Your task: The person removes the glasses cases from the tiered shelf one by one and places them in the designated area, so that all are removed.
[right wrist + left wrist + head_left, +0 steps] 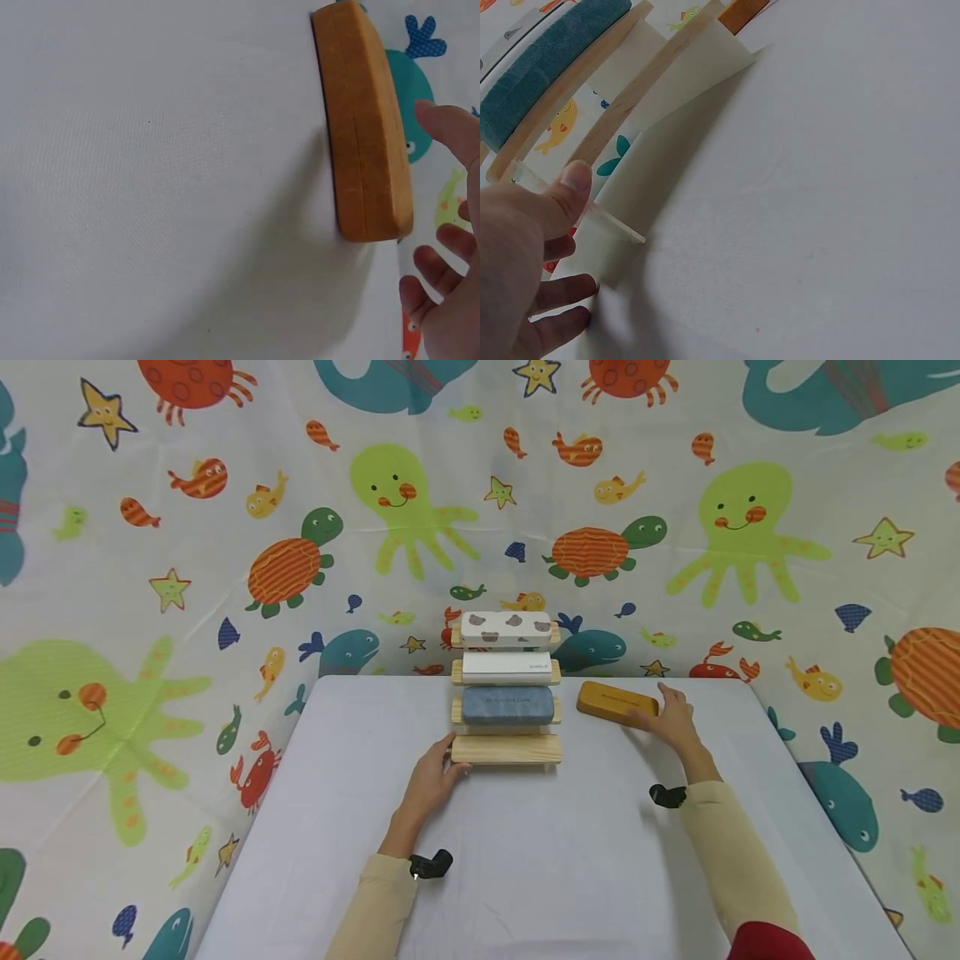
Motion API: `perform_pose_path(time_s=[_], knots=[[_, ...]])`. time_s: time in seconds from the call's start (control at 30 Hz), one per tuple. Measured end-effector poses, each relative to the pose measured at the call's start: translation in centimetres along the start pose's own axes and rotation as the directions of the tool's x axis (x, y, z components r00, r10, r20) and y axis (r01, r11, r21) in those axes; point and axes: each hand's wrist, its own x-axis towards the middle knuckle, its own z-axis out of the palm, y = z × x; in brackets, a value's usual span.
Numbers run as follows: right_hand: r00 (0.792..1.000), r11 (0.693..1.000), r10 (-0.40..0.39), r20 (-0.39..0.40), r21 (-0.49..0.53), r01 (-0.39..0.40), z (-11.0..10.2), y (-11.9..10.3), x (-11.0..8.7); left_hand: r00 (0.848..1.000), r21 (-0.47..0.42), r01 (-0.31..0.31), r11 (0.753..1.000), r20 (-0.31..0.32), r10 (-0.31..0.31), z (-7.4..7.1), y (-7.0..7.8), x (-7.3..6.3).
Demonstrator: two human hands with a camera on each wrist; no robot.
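Observation:
A tiered rack with pale wooden shelves and clear side pieces stands at the table's back. On its upper tiers lie a spotted white glasses case, a plain white one and a blue one. The lowest wooden shelf bears nothing. My left hand grips that shelf's left end, its thumb against the wood; the index finger is hidden in the left wrist view. To the right of the rack, a mustard-yellow glasses case lies slightly slanted on the table. My right hand is at its right end, fingers loosely spread.
The white table reaches back to a hanging cloth printed with sea animals. Just behind the rack, this cloth rises like a wall. Dark wrist cameras are strapped to both arms.

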Motion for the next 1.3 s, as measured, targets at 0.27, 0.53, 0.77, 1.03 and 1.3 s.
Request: perform_pose_path(time_s=[0.27, 0.53, 0.77, 1.03, 1.3], knots=[[0.998, 0.999, -0.049, -0.026, -0.007, 0.049, -0.3, -0.8, -0.2, 1.0, 0.009, -0.008, 1.0, 0.0, 0.008, 0.0, 0.0, 0.0], [0.992, 0.995, -0.1, -0.074, -0.017, 0.099, -0.3, -2.0, -0.4, 1.0, 0.002, 0.0, 1.0, 0.0, 0.0, 0.1, -0.1, 0.1], [0.985, 0.99, -0.141, -0.102, -0.009, 0.141, -0.4, -3.1, -0.9, 1.0, 0.0, -0.014, 1.0, -0.013, 0.014, 0.3, -0.2, -0.1], [0.978, 0.985, -0.174, -0.114, -0.022, 0.173, -0.5, -3.8, -1.1, 1.0, -0.004, -0.01, 1.0, -0.014, 0.01, 0.3, -0.4, -0.2], [0.965, 0.975, -0.22, -0.14, -0.019, 0.219, -0.8, -4.6, -1.5, 1.0, 0.0, -0.002, 1.0, -0.012, 0.002, 0.4, -0.4, -0.2]])
